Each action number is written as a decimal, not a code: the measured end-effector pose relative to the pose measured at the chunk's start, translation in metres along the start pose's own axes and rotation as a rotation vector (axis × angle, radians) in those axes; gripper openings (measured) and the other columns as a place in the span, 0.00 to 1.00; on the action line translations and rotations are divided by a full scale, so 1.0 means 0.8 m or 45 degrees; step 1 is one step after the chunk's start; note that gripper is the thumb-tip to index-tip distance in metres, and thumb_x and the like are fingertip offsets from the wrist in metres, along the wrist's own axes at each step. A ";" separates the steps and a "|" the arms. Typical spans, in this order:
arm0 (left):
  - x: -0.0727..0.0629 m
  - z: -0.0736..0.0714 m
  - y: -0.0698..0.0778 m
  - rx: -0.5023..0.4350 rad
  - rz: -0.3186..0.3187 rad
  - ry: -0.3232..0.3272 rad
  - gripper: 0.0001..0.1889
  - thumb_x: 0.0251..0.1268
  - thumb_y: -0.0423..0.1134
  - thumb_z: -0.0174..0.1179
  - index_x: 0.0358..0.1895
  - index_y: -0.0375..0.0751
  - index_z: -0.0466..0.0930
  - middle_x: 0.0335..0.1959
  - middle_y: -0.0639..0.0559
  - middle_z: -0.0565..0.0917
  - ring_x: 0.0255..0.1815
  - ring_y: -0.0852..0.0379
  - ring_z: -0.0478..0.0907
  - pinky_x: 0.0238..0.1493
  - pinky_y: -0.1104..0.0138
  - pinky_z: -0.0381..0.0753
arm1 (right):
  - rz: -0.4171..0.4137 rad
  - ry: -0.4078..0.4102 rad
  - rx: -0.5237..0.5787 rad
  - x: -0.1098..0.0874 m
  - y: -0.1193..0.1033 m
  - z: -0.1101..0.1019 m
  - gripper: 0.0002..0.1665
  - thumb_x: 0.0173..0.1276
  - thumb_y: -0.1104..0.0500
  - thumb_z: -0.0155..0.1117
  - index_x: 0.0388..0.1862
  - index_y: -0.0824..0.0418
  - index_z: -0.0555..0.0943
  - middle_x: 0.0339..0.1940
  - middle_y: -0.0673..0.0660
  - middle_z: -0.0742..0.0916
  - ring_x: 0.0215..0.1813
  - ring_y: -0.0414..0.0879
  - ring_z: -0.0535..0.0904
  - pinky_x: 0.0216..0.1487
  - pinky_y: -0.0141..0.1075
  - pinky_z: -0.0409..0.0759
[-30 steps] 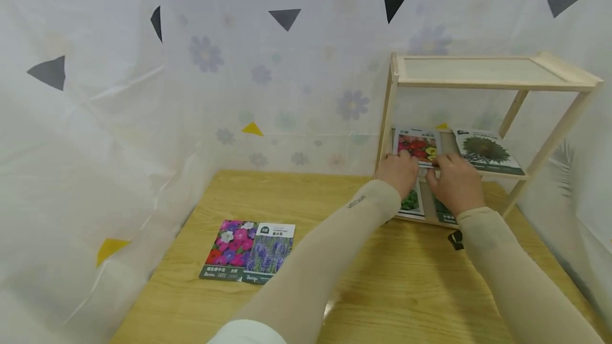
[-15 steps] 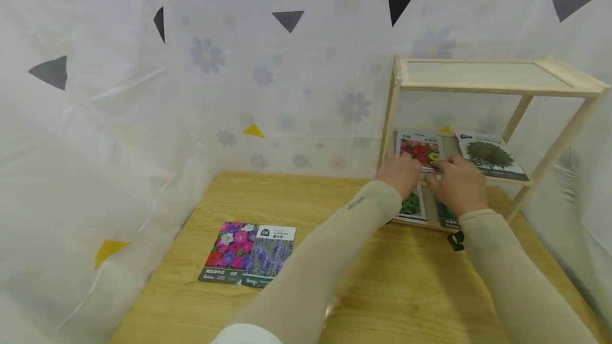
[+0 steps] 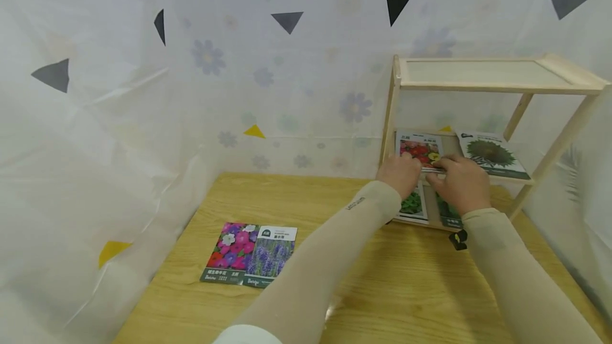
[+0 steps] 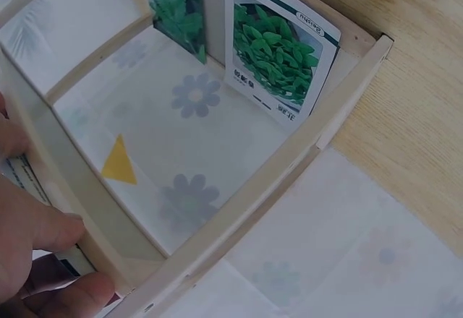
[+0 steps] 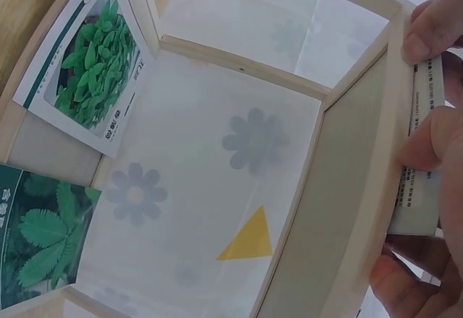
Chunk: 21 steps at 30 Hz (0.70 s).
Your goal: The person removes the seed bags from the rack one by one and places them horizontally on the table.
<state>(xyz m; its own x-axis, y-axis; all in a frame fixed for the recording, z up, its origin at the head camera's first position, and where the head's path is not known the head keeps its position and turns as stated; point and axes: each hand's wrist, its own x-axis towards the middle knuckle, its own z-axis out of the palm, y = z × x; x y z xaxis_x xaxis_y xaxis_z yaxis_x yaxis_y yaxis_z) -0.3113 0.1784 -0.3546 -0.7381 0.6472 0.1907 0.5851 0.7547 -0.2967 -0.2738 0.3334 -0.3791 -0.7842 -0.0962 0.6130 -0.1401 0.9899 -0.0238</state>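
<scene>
On the middle shelf of a small wooden rack (image 3: 507,180), both hands grip the near edge of a seed packet (image 3: 412,144) with red and yellow flowers. My left hand (image 3: 399,175) holds its left corner. My right hand (image 3: 461,183) pinches it further right, thumb low and fingers on top. Printed text on the packet's underside (image 5: 421,191) shows between the fingers in the right wrist view. The hands hide the packet's front part. To its right lies another packet (image 3: 492,154) with a spiky flower.
Two leafy green packets, one white-bordered (image 4: 278,50) and one dark (image 5: 47,235), lean on the lower shelf. A pink-purple flower packet (image 3: 231,254) and a lavender packet (image 3: 268,254) lie side by side on the wooden table (image 3: 406,291). A black clip-like piece (image 3: 459,239) is by the rack.
The flower packet and both hands shift slightly on the shelf, the right hand moving a little rightward along the near edge. Other packets stay put; the view tilts a little.
</scene>
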 end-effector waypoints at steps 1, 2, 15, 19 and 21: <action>0.000 0.001 0.000 -0.006 0.001 0.001 0.10 0.76 0.46 0.47 0.48 0.55 0.79 0.40 0.56 0.78 0.33 0.62 0.77 0.34 0.71 0.81 | 0.007 -0.017 0.003 0.000 0.000 0.000 0.21 0.59 0.50 0.69 0.40 0.67 0.85 0.39 0.68 0.85 0.33 0.65 0.80 0.33 0.59 0.78; 0.001 0.001 -0.001 -0.015 0.002 -0.001 0.10 0.76 0.46 0.47 0.49 0.55 0.79 0.40 0.56 0.78 0.33 0.62 0.78 0.35 0.70 0.81 | 0.016 -0.034 0.004 0.000 0.000 -0.001 0.21 0.59 0.50 0.69 0.40 0.67 0.85 0.38 0.68 0.85 0.33 0.65 0.80 0.33 0.59 0.77; 0.003 0.005 -0.004 -0.075 0.016 0.026 0.11 0.75 0.47 0.49 0.50 0.54 0.80 0.43 0.56 0.79 0.40 0.62 0.78 0.41 0.71 0.81 | 0.024 -0.045 0.016 0.003 0.004 0.001 0.21 0.58 0.51 0.70 0.41 0.67 0.85 0.35 0.69 0.86 0.33 0.65 0.80 0.31 0.59 0.77; 0.005 0.007 -0.007 -0.107 0.027 0.039 0.11 0.74 0.47 0.51 0.50 0.53 0.81 0.43 0.56 0.79 0.42 0.62 0.77 0.43 0.71 0.80 | 0.021 -0.015 0.035 0.005 0.006 0.005 0.19 0.57 0.52 0.71 0.40 0.66 0.86 0.36 0.68 0.86 0.33 0.64 0.80 0.32 0.59 0.78; 0.006 0.009 -0.009 -0.124 0.028 0.030 0.11 0.74 0.46 0.51 0.50 0.53 0.80 0.43 0.56 0.79 0.43 0.62 0.77 0.45 0.71 0.80 | 0.020 -0.024 0.053 0.006 0.006 0.007 0.18 0.58 0.53 0.71 0.40 0.65 0.86 0.38 0.68 0.86 0.34 0.65 0.80 0.33 0.60 0.77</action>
<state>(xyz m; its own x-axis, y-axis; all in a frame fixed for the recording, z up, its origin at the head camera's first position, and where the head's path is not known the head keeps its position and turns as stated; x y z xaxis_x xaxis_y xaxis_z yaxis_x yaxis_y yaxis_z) -0.3215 0.1750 -0.3584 -0.7174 0.6651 0.2072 0.6317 0.7465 -0.2091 -0.2816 0.3371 -0.3803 -0.7975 -0.0833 0.5976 -0.1526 0.9861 -0.0662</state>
